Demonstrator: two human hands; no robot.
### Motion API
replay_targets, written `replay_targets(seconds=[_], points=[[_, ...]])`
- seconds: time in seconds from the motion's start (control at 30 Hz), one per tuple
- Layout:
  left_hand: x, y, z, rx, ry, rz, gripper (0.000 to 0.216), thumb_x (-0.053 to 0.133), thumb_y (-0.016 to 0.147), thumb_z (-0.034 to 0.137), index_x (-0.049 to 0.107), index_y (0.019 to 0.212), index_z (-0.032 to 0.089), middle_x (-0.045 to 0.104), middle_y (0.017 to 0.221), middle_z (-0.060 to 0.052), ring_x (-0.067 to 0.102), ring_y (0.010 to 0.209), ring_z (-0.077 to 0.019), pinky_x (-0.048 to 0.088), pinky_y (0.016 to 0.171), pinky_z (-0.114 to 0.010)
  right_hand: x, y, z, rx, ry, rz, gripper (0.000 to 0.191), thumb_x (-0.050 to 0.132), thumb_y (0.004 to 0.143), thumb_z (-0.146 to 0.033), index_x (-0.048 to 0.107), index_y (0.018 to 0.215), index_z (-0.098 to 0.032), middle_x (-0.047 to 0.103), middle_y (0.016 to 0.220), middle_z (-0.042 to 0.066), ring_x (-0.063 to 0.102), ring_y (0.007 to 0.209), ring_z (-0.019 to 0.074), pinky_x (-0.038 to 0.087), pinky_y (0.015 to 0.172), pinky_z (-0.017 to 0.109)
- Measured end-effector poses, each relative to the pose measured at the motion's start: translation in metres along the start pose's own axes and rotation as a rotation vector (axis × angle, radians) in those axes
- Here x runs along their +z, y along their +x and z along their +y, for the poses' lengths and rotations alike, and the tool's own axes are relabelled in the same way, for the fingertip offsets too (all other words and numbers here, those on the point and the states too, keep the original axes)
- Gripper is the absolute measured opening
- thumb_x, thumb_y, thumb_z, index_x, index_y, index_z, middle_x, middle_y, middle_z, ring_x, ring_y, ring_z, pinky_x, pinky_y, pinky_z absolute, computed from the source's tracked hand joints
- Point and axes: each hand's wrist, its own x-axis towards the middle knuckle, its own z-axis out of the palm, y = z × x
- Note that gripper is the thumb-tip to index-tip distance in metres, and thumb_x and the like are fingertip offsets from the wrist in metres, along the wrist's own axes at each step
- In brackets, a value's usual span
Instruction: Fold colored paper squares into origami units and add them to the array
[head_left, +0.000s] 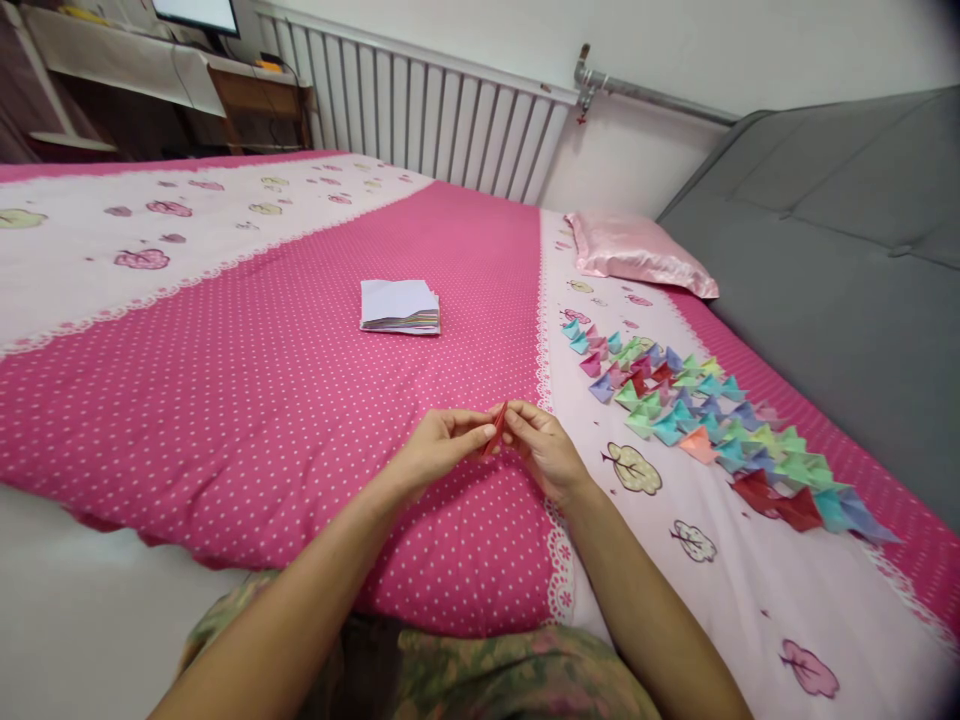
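Between my two hands is a small piece of folded red paper [496, 430], held upright and seen nearly edge-on. My left hand [450, 440] pinches it from the left, thumb on the near side. From the right, the thumb and fingers of my right hand [541, 445] close on its other side. Both hands are just above the pink dotted bedcover [300, 400]. Beyond them lies a stack of square paper sheets [400, 305], white on top with coloured edges below. To the right, several rows of folded paper boats [697, 443] in many colours stand on the cover.
A pink satin pillow [641, 252] lies at the back right, against the grey padded headboard [840, 240]. Behind the bed are a white radiator [427, 105] and a pipe [660, 95]. At the far left stands a desk [135, 65] with a monitor [199, 14].
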Motion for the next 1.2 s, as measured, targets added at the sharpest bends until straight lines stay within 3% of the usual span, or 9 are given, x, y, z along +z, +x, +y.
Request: replay_targets(seconds=[0.3, 0.67, 0.87, 1.0, 1.2], points=[[0.000, 0.000, 0.002, 0.012, 0.021, 0.022, 0.027, 0.059, 0.075, 0.033, 0.068, 0.087, 0.010, 0.068, 0.079, -0.008, 0.061, 0.072, -0.0151, 0.044, 0.075, -0.028, 0.000, 0.000, 0.001, -0.018, 0.016, -0.037, 0.012, 0.060, 0.078, -0.030, 0.065, 0.079, -0.020, 0.054, 0.066, -0.004, 0.048, 0.060, 0.0069, 0.040, 0.061, 0.017], [0.004, 0.005, -0.009, 0.010, 0.138, 0.183, 0.023, 0.059, 0.070, 0.023, 0.066, 0.086, 0.009, 0.068, 0.078, -0.007, 0.061, 0.065, -0.0146, 0.047, 0.065, -0.027, 0.005, -0.002, 0.005, -0.153, -0.212, -0.079, 0.017, 0.055, 0.081, -0.032, 0.062, 0.092, -0.021, 0.062, 0.081, 0.001, 0.056, 0.072, 0.0124, 0.045, 0.071, 0.026], [0.007, 0.005, -0.017, 0.148, 0.224, 0.299, 0.015, 0.056, 0.067, 0.013, 0.066, 0.079, 0.011, 0.067, 0.076, -0.006, 0.062, 0.070, -0.0163, 0.047, 0.066, -0.027, 0.013, -0.006, 0.006, -0.223, -0.383, -0.011, 0.032, 0.066, 0.071, -0.027, 0.054, 0.100, -0.022, 0.061, 0.087, 0.002, 0.057, 0.072, 0.0131, 0.048, 0.070, 0.028], [0.014, 0.004, -0.015, 0.153, 0.111, 0.402, 0.016, 0.053, 0.067, 0.008, 0.064, 0.079, 0.012, 0.067, 0.075, -0.005, 0.062, 0.068, -0.0146, 0.047, 0.066, -0.026, 0.016, -0.007, 0.007, -0.330, -0.471, 0.078, 0.029, 0.061, 0.073, -0.022, 0.053, 0.100, -0.022, 0.059, 0.091, 0.003, 0.058, 0.076, 0.0140, 0.050, 0.073, 0.030], [0.017, 0.002, -0.004, 0.074, -0.248, 0.343, 0.016, 0.057, 0.069, 0.009, 0.063, 0.084, 0.012, 0.067, 0.076, -0.005, 0.060, 0.067, -0.0103, 0.045, 0.066, -0.022, 0.016, -0.008, 0.004, -0.516, -0.563, 0.127, 0.021, 0.055, 0.073, -0.012, 0.063, 0.090, -0.023, 0.058, 0.097, 0.004, 0.058, 0.091, 0.0178, 0.050, 0.078, 0.033]])
